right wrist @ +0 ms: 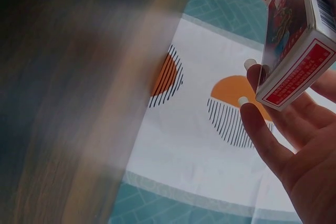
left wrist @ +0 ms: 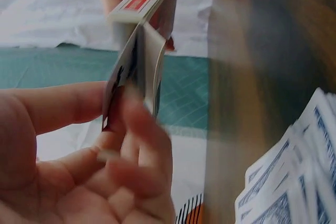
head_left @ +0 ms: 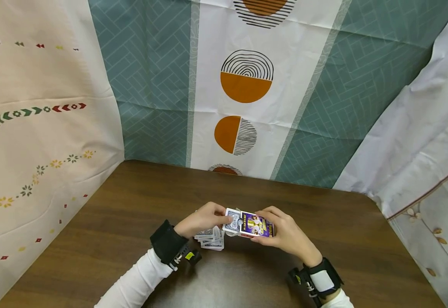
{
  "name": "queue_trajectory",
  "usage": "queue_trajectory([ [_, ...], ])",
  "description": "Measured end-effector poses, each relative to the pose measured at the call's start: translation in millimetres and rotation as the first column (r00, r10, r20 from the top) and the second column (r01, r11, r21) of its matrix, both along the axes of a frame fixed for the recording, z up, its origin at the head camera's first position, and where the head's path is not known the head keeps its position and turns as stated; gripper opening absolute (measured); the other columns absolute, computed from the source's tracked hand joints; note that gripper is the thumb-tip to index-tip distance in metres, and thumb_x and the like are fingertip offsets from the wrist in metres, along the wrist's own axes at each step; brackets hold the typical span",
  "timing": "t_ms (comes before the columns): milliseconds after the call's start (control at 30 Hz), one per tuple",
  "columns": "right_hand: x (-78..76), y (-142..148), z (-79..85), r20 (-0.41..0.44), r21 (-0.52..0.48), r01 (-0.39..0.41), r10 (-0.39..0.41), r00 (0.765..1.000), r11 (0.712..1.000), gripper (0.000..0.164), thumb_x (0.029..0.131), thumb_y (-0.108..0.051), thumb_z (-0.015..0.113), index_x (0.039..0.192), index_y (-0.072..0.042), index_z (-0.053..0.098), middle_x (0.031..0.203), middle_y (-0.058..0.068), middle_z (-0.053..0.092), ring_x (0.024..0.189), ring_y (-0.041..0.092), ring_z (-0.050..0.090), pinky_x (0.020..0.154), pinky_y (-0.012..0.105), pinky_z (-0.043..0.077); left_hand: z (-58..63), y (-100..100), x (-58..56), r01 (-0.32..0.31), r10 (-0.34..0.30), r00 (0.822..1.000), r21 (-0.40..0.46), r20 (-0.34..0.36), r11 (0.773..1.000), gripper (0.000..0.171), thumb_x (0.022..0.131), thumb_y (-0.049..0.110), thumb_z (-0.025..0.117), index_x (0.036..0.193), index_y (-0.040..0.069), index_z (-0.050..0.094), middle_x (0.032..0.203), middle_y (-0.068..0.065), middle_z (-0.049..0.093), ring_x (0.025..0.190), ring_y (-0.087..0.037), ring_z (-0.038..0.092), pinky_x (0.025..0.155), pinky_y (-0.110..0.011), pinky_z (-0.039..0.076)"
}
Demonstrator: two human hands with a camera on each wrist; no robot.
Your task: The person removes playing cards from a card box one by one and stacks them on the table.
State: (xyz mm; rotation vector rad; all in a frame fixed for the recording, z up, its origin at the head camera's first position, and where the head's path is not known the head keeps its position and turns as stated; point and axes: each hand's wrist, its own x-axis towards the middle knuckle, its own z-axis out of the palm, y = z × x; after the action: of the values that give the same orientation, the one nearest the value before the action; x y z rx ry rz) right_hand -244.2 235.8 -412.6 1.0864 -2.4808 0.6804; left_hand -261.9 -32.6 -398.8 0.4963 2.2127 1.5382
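My right hand (head_left: 285, 231) holds a purple playing card box (head_left: 255, 225) between thumb and fingers, with its opening facing left. At that opening, my left hand (head_left: 204, 220) pinches a blue-backed playing card (head_left: 231, 218) that sticks partly out of the box. In the left wrist view the card (left wrist: 116, 85) stands beside the box's raised flap (left wrist: 155, 51), with the thumb on one side and blurred fingers on the other. The box (right wrist: 296, 40) shows red printed ends in the right wrist view. Below the left hand, a loose pile of blue-backed cards (head_left: 213, 240) lies fanned out.
The brown wooden table (head_left: 162, 184) spreads beneath both hands. Behind it hangs a teal and white patterned curtain (head_left: 150, 85). A cream embroidered cloth (head_left: 46, 141) hangs at the left, and a white cloth (head_left: 408, 141) at the right.
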Motion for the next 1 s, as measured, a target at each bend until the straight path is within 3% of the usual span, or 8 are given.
queue_trajectory([
  [200,-1.1,1,-0.4,0.005,-0.002,0.012,-0.012,1.0,1.0,0.059,0.072,-0.046,0.082,0.115,-0.009,0.066,0.107,0.001,0.061,0.086,0.008,0.056,0.068,0.02,0.05,2.0,-17,-8.4,0.071,-0.081,0.991,0.086,0.11,0.994,0.029,0.098,0.007,0.052,0.121,-0.011,0.055,0.096,-0.014,0.066,0.065,-0.013,0.065,0.064,-0.024,0.052],
  [400,-1.0,1,0.2,-0.002,-0.004,0.014,-0.014,1.0,1.0,0.058,0.072,-0.046,0.082,0.114,-0.01,0.066,0.107,0.0,0.061,0.086,0.008,0.056,0.068,0.02,0.05,2.5,-30,-17.9,0.083,-0.091,0.991,0.082,0.096,0.993,0.03,0.097,0.004,0.052,0.124,-0.009,0.052,0.094,-0.013,0.064,0.069,-0.018,0.06,0.07,-0.029,0.049],
  [700,-0.6,2,1.6,0.016,0.011,0.035,-0.036,0.999,0.999,0.06,0.071,-0.044,0.084,0.116,-0.01,0.066,0.109,0.0,0.061,0.088,0.008,0.056,0.069,0.021,0.051,-0.2,-56,-30.5,-0.064,0.063,0.998,0.054,0.026,0.996,0.031,0.094,0.007,0.058,0.123,-0.004,0.062,0.095,-0.008,0.066,0.078,-0.017,0.057,0.074,-0.03,0.048],
  [833,-1.1,2,1.5,0.014,0.007,0.028,-0.029,0.999,1.0,0.06,0.071,-0.044,0.084,0.116,-0.009,0.066,0.109,0.001,0.061,0.087,0.008,0.056,0.068,0.021,0.051,-5.9,-61,-36.0,-0.153,0.152,0.988,-0.011,-0.013,0.988,0.027,0.091,0.01,0.065,0.115,-0.001,0.068,0.093,-0.005,0.067,0.077,-0.017,0.057,0.072,-0.031,0.048],
  [1000,-1.1,2,0.2,0.003,-0.002,0.014,-0.014,1.0,1.0,0.06,0.071,-0.045,0.083,0.115,-0.009,0.065,0.108,0.001,0.061,0.086,0.008,0.056,0.067,0.02,0.05,-19.6,-56,-40.9,-0.254,0.251,0.967,-0.11,-0.043,0.961,0.021,0.084,0.012,0.073,0.102,0.0,0.07,0.071,-0.002,0.061,0.062,-0.018,0.054,0.06,-0.029,0.044],
])
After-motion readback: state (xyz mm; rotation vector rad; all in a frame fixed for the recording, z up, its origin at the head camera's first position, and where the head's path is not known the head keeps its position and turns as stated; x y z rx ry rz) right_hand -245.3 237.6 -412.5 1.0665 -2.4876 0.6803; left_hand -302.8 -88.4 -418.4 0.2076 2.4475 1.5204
